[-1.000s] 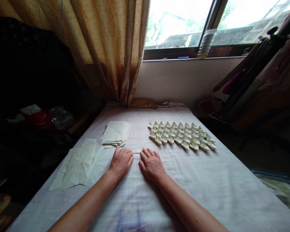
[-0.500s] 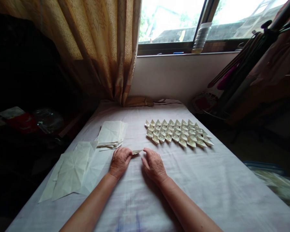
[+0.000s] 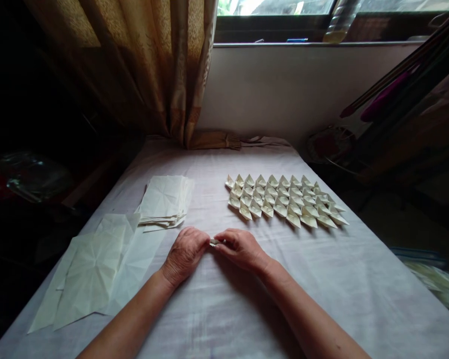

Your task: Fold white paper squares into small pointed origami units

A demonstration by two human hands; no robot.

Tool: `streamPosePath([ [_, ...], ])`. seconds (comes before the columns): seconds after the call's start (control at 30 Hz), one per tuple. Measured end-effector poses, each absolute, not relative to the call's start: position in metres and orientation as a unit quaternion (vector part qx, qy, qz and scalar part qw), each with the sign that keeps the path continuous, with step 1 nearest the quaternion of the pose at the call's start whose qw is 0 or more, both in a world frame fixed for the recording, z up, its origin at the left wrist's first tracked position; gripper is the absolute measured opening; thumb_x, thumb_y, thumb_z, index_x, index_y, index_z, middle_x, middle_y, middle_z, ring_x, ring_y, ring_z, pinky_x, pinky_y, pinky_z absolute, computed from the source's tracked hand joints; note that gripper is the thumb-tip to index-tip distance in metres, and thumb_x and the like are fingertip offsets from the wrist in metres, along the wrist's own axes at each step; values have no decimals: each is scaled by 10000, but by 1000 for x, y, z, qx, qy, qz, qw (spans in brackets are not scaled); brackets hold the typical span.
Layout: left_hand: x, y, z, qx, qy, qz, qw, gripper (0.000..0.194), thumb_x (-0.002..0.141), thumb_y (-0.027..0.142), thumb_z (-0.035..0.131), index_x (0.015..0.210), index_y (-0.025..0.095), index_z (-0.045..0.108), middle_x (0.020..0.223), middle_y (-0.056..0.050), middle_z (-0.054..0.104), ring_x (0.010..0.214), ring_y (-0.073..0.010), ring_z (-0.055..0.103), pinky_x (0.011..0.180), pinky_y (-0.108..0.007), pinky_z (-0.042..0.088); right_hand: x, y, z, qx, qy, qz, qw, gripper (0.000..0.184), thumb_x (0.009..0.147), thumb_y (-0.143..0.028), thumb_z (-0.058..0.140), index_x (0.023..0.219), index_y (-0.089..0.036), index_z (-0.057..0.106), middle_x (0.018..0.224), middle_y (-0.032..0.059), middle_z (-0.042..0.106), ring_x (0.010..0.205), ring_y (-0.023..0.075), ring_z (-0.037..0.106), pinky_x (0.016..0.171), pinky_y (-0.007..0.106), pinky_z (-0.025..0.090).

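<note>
My left hand [image 3: 184, 253] and my right hand [image 3: 240, 247] meet at the middle of the white cloth-covered table [image 3: 224, 309]. Both pinch a small folded paper piece [image 3: 214, 242] between their fingertips; most of it is hidden by the fingers. Beyond my right hand lie several rows of small folded cream paper pieces [image 3: 284, 199], set out side by side. Beyond my left hand sits a stack of creased paper squares [image 3: 166, 197].
Larger creased paper sheets [image 3: 93, 269] lie at the table's left edge. A tan curtain [image 3: 164, 70] hangs behind, with a window sill and a bottle [image 3: 338, 25] above. Dark clutter stands on the left; poles and fabric [image 3: 407, 80] lean at the right.
Both hands lay flat on the cloth a second ago; now they have closed together, pinching the small paper piece. The view has tilted downward.
</note>
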State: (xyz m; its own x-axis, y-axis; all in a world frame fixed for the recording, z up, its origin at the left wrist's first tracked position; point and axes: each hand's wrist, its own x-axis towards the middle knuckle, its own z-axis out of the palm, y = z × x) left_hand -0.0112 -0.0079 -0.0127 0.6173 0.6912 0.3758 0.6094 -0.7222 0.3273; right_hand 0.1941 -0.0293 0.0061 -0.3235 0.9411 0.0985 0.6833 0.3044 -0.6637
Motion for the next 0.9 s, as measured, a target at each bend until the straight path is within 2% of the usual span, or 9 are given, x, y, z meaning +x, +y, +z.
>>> streamPosePath([
  [0.23, -10, -10, -10, 892, 352, 266, 96, 173, 982, 217, 444, 964, 212, 616, 918, -29, 701, 877, -187, 610, 898, -378, 442, 186, -22, 19, -580, -738, 285, 194, 87, 792, -251, 662, 803, -228, 745, 755, -7, 711, 683, 127, 615, 618, 209, 390],
  [0.57, -11, -13, -12, 886, 368, 261, 103, 176, 951, 235, 532, 1040, 256, 683, 1034, -34, 705, 969, -194, 611, 978, -411, 438, 184, -20, 0, -594, -735, 243, 221, 151, 855, -223, 592, 799, -212, 732, 774, 22, 720, 700, 134, 628, 635, 221, 394],
  [0.77, -10, -13, -11, 886, 370, 265, 87, 190, 942, 231, 527, 947, 256, 715, 1126, -61, 670, 1062, -221, 581, 965, -412, 471, 189, -18, 4, -558, -735, 313, 224, 109, 845, -223, 626, 799, -215, 724, 759, 0, 706, 692, 122, 626, 631, 202, 409],
  [0.9, -10, -13, -10, 883, 373, 261, 114, 198, 944, 214, 511, 927, 243, 707, 1150, -64, 660, 1084, -221, 574, 960, -404, 480, 189, -18, 4, -573, -737, 282, 223, 107, 829, -200, 624, 786, -210, 722, 764, 9, 705, 687, 128, 621, 630, 215, 404],
])
